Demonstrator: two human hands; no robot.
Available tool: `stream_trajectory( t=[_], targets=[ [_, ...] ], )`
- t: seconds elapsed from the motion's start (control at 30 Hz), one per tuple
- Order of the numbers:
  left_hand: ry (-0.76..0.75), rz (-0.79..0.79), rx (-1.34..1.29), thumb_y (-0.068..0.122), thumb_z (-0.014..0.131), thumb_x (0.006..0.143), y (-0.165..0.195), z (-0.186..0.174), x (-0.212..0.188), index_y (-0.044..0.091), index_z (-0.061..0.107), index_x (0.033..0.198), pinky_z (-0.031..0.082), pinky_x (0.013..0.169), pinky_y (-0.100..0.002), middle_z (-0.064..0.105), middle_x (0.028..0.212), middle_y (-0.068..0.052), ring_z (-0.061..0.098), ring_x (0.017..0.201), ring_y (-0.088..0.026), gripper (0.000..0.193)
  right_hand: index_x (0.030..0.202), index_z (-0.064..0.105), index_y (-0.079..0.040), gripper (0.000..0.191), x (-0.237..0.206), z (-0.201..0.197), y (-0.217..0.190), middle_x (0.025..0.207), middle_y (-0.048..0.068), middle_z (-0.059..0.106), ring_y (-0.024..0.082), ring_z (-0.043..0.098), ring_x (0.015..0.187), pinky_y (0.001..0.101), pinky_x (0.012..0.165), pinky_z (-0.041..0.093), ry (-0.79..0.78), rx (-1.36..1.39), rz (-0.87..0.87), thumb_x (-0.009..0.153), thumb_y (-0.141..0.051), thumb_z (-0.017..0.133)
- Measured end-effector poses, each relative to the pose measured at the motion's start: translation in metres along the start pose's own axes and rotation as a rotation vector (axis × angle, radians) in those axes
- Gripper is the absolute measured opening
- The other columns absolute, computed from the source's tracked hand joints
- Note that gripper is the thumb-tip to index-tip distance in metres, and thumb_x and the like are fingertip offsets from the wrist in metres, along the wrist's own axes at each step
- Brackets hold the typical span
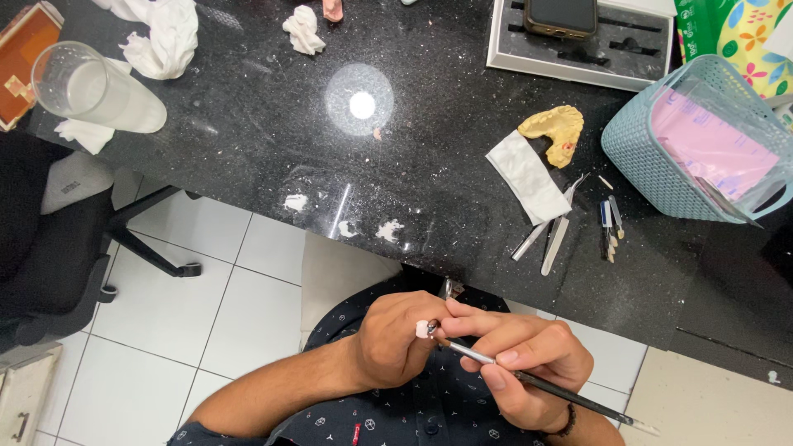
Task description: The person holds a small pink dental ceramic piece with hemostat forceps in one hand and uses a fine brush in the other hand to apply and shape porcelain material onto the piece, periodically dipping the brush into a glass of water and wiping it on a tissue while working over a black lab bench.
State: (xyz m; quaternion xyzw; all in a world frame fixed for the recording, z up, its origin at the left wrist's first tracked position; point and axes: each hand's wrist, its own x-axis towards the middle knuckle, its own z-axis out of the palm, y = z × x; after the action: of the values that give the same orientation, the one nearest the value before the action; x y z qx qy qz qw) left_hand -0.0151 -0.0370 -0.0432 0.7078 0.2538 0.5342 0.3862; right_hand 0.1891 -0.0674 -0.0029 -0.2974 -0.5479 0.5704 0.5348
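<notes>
the left hand [392, 339] is closed around a small white tooth-like piece [422, 329], pinched at the fingertips just off the near edge of the black bench [248, 124], above the person's lap. the right hand [520, 355] grips a thin dark-handled brush [529, 381] like a pen, its tip touching the piece. doing this well seems to call for keeping both hands braced against each other, light strokes, and turning the piece rather than the brush. on the bench, toward the right edge, lie a yellow dental cast [555, 128], a folded white tissue [527, 175], a few metal instruments [555, 235] and a teal basket [661, 165]; a clear glass [95, 91] lies near the left corner.
</notes>
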Motion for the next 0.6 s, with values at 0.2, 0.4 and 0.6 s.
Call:
stream_trajectory(
  t=[0.2,0.4,0.6],
  targets=[
    [0.003,-0.01,-0.003,0.001,0.058,0.105,-0.0004,0.0025,-0.0011,-0.002,0.056,0.112,0.055,0.065,-0.039,0.065,0.09,-0.013,0.067,0.074,-0.028,0.008,0.112,0.052,-0.008,0.02,0.0016,0.0004,0.0013,0.097,0.017,0.075,0.041,0.075,0.115,0.0662,0.118,0.05,0.013,-0.04,-0.022,0.1,0.003,0.064],
    [-0.005,0.014,0.001,0.001,0.058,0.104,-0.001,0.0017,0.0002,-0.002,0.055,0.112,0.056,0.066,-0.039,0.065,0.092,-0.012,0.068,0.075,-0.028,0.009,0.111,0.052,-0.008,0.02,0.0033,0.0004,0.0004,0.096,0.018,0.076,0.04,0.076,0.114,0.0647,0.117,0.052,-0.001,-0.056,-0.027,0.1,0.002,0.065],
    [-0.01,-0.012,0.003,0.001,0.059,0.104,0.0013,0.0011,0.0003,-0.002,0.055,0.111,0.055,0.065,-0.038,0.066,0.093,-0.013,0.068,0.075,-0.028,0.009,0.11,0.052,-0.008,0.021,0.0022,0.0019,-0.0002,0.095,0.019,0.077,0.039,0.077,0.112,0.0639,0.115,0.053,0.016,-0.08,-0.003,0.098,0.003,0.065]
  ],
)
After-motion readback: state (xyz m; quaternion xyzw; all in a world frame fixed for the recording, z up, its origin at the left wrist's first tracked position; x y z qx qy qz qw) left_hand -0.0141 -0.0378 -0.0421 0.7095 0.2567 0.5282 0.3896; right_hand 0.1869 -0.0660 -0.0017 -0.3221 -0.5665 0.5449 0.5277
